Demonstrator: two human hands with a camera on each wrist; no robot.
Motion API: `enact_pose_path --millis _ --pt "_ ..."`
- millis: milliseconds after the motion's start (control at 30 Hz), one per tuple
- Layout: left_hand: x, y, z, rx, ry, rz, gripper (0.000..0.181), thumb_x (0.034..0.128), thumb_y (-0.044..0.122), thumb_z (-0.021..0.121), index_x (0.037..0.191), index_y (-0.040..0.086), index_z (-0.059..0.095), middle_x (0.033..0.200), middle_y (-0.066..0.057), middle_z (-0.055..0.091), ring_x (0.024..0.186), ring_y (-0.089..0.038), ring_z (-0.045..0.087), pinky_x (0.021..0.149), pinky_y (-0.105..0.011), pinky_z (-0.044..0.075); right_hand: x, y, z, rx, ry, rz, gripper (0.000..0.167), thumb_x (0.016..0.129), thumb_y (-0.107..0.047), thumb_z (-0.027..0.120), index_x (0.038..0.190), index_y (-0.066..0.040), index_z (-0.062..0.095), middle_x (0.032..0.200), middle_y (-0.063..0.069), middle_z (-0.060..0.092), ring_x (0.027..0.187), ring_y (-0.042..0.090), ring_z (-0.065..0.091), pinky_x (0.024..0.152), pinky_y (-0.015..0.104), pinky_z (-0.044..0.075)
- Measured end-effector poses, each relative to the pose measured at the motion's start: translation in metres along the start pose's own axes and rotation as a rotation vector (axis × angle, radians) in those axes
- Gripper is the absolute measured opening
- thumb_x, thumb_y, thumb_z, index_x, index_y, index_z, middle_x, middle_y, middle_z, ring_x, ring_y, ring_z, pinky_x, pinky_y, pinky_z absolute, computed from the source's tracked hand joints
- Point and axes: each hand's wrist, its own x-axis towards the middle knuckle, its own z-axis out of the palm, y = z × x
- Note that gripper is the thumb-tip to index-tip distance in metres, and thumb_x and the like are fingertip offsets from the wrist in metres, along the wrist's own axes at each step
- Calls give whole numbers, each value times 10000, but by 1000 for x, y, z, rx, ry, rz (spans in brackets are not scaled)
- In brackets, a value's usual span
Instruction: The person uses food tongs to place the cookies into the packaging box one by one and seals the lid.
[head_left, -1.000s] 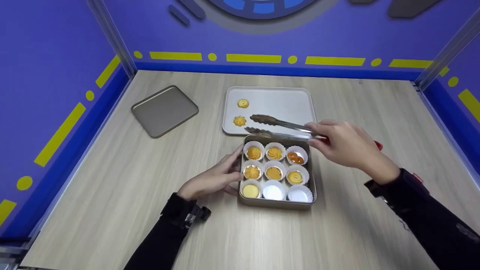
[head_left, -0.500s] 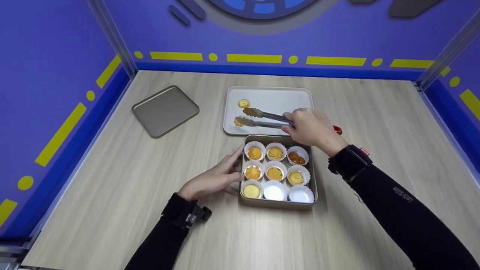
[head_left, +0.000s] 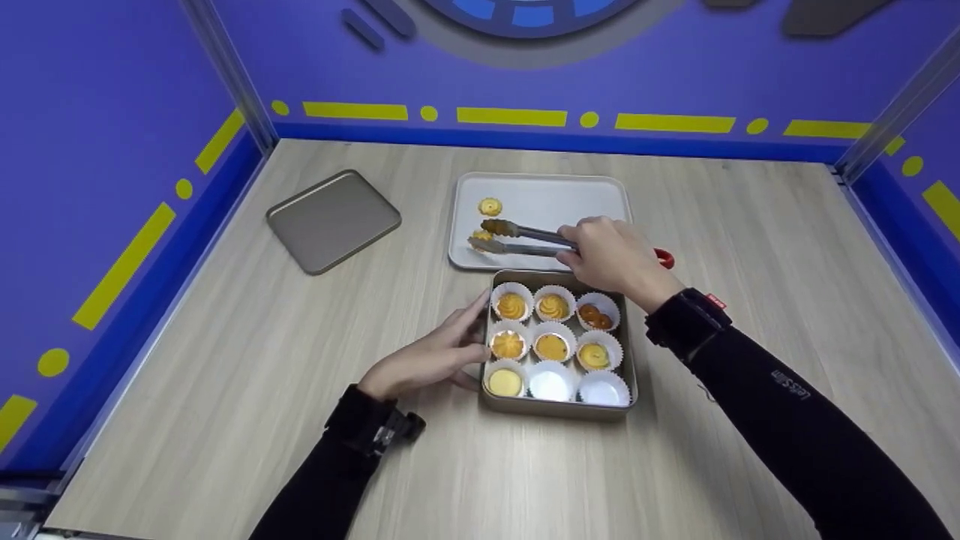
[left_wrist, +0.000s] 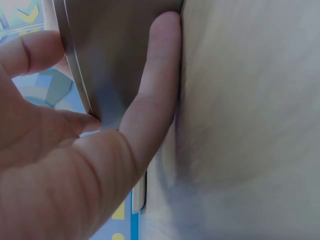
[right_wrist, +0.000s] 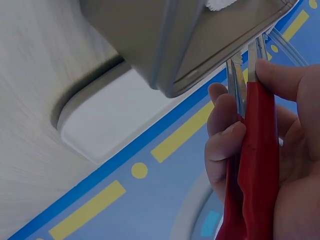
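My right hand grips metal tongs with red handles. The parted, brownish tong tips reach over the white tray, around a star-shaped cookie that they partly hide. Farther back on that tray lies a round, ridged cookie. My left hand rests against the left wall of a brown metal box; in the left wrist view its extended fingers touch the wall. White paper cups fill the box in rows. Most contain a cookie; the front middle cup and front right cup contain none.
A brown metal lid or shallow tray lies at the back left of the wooden table. Blue panels with yellow marks stand along the back and sides. The box sits close in front of the white tray.
My right hand has carried the tongs left and slightly forward, from over the tray's front edge to around the star-shaped cookie. The left hand and the box have stayed in place.
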Motion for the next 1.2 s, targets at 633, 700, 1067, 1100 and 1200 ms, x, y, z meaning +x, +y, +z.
enact_pose_path --millis 633,700,1067,1100,1200 --pt "0 0 -1 -3 0 -2 969 1010 149 605 1712 380 -22 1733 -194 42 1172 -318 682 888 -439 677 -1 -2 2 -32 6 12 205 1009 -235 715 1063 -39 737 834 128 670 698 311 627 560 451 529" --pt "0 0 -1 2 1 -2 967 1013 151 606 1712 380 -22 1733 -195 44 1166 -312 683 888 -436 677 -2 -2 3 -39 15 11 192 1010 -235 713 1042 -47 734 826 123 667 686 309 622 545 442 525" --pt "0 0 -1 -12 3 -9 977 1001 144 613 1710 398 -9 1746 -164 25 1166 -329 689 875 -448 681 -4 1 10 -50 62 -1 167 1012 -223 693 957 -65 698 790 109 648 641 304 606 517 446 525" --pt "1 0 -1 -17 3 -7 974 1000 142 612 1710 398 -5 1747 -162 25 1173 -328 687 874 -451 681 -4 1 10 -48 67 -3 168 1010 -221 692 942 -67 691 782 109 644 638 307 607 518 452 529" --pt "1 -1 -1 -16 3 -7 972 999 139 609 1710 400 0 1750 -160 28 1167 -330 690 874 -450 680 -5 4 9 -38 78 -10 169 1007 -215 700 928 -67 683 773 108 643 648 307 614 528 456 538"
